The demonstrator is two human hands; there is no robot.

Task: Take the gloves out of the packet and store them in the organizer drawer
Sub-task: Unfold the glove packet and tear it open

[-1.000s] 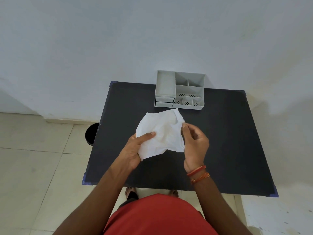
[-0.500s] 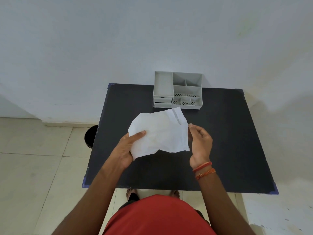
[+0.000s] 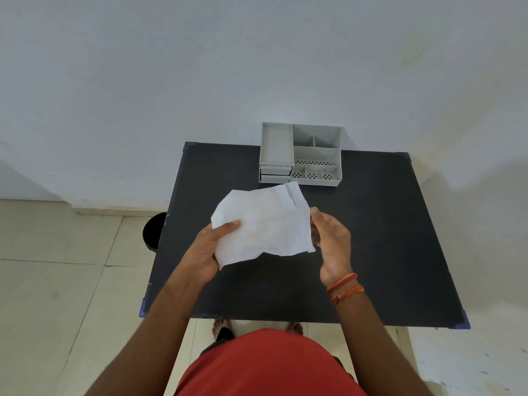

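Both hands hold a crumpled white packet (image 3: 264, 222) above the middle of the black worktop (image 3: 380, 238), at the centre of the frame. Left hand (image 3: 204, 250) is closed on the packet's lower left edge, thumb lying across its front and the other fingers hidden behind it. Right hand (image 3: 331, 238) is at the packet's right edge with its fingers curled toward it; the fingertips seem to pinch that edge, though the contact is hard to make out. Red and orange thread bands (image 3: 344, 288) circle the right wrist. Just above the packet in the frame, a grey organizer (image 3: 300, 154) stands at the far edge of the worktop against the wall, its two small drawers (image 3: 275, 174) at the lower left pushed in. No gloves are visible outside the packet.
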